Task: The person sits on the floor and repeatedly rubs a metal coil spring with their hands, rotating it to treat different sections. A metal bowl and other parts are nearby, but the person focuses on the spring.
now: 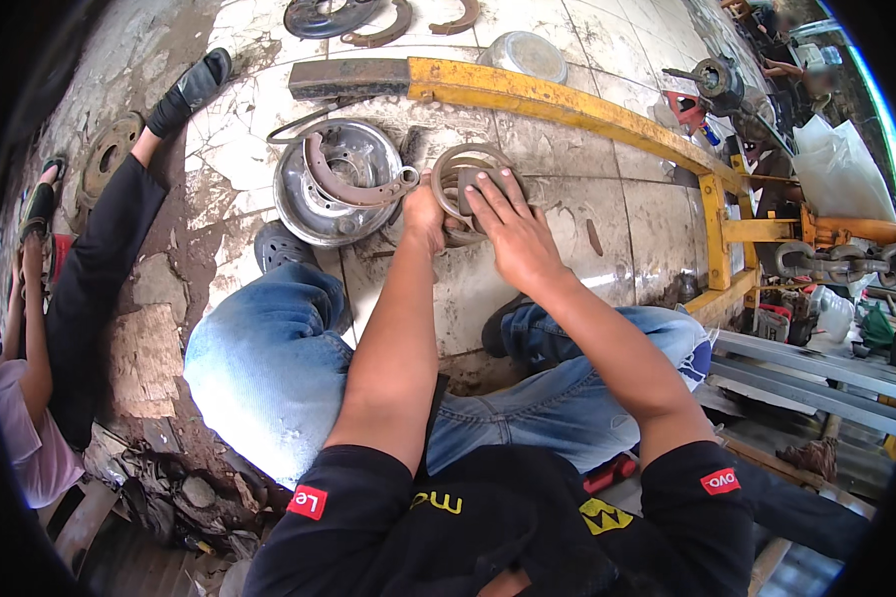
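Observation:
My left hand is closed at the near left side of a brown, ring-shaped metal part standing on the tiles. Against that part, my right hand presses a dark brown flat piece under its stretched fingers; the thumb side is partly hidden. Just left of my left hand, a curved brake shoe lies across a round silver brake backing plate. The shoe's end with a round eye comes close to my left fingers.
A yellow steel frame runs across beyond my hands and down the right. Behind it lie more brake shoes, a dark plate and a metal bowl. Another person's leg extends at left; a heavy chain hangs right.

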{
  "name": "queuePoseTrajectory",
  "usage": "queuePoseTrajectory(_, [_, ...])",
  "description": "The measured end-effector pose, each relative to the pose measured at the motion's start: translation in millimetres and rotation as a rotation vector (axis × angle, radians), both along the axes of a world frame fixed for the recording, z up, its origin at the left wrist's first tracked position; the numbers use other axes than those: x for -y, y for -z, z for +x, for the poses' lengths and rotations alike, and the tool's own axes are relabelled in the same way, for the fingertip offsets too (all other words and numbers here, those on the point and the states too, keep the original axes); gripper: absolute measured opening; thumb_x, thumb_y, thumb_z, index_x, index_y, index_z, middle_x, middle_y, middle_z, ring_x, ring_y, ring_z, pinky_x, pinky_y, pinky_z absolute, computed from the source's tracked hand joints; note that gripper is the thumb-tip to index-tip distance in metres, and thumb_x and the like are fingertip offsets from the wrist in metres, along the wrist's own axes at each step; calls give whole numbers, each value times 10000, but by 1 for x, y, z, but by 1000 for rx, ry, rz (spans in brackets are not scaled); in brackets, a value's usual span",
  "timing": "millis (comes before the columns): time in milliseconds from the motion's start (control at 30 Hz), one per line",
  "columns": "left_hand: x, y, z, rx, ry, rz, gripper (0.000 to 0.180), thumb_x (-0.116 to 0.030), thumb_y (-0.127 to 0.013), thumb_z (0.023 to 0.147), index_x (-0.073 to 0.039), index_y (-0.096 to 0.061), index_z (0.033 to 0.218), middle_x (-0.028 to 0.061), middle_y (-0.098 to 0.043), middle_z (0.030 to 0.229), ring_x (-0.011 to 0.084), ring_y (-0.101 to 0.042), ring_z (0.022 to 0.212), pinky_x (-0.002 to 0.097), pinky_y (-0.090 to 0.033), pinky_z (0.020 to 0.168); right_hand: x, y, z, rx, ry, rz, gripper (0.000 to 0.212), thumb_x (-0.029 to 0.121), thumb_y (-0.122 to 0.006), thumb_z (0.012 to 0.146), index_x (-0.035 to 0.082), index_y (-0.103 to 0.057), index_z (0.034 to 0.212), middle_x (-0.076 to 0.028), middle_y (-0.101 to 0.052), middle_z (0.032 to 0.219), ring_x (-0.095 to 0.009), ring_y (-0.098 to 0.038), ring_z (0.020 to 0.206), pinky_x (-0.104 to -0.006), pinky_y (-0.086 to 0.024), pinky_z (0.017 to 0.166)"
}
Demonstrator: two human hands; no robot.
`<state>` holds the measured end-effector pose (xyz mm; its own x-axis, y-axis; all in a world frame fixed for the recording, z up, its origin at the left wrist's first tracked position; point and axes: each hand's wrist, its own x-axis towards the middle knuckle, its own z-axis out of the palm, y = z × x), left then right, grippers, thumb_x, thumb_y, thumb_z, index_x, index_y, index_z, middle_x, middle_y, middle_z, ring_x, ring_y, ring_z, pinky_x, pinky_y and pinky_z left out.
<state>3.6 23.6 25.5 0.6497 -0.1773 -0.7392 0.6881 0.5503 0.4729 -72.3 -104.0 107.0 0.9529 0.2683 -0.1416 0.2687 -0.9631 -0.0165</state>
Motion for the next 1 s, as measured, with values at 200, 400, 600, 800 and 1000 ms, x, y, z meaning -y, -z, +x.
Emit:
queuePoseTrajectory(200, [12, 8, 5, -5, 35, 151, 515, -439, -380, 1040, -52, -633, 815, 64, -578, 633, 175, -499, 456, 329, -369, 375, 4, -3, 12, -37, 52, 31, 663, -25, -487, 867, 134, -332, 1492, -68, -238, 1585, -334, -188, 1469, -576, -376, 1055])
queuePoseTrajectory(400, [13, 15, 7, 29, 55, 152, 544, -452, -390, 1033, -33, -627, 779, 64, -558, 602, 192, -480, 425, 349, -370, 379, 9, 4, 5, 42, 33, 98, 643, -12, -478, 876, 86, -313, 1489, -107, -220, 1583, -391, -187, 1457, -568, -316, 1104])
queuePoseTrajectory(600, [12, 7, 4, -27, 39, 129, 540, -450, -391, 1033, -39, -635, 782, 59, -563, 606, 197, -479, 427, 342, -375, 390, 6, 10, -9, 26, 12, 74, 621, 0, -464, 891, 64, -304, 1488, -121, -210, 1583, -393, -205, 1449, -560, -281, 1127])
queuePoseTrajectory(800, [14, 18, 8, 33, 97, 211, 449, -420, -392, 1037, -111, -671, 870, 17, -614, 681, 133, -522, 498, 290, -371, 405, 13, 6, 16, 68, 25, 35, 605, 15, -464, 898, 63, -315, 1482, -137, -197, 1584, -426, -199, 1441, -566, -274, 1134])
queuePoseTrajectory(1000, [13, 17, 10, 22, 107, 156, 480, -443, -377, 1040, -101, -663, 860, 17, -593, 644, 132, -498, 449, 283, -354, 378, 16, -1, 6, -1, -40, 29, 682, -94, -420, 841, 51, -287, 1493, -192, -211, 1572, -476, -195, 1427, -517, -263, 1159])
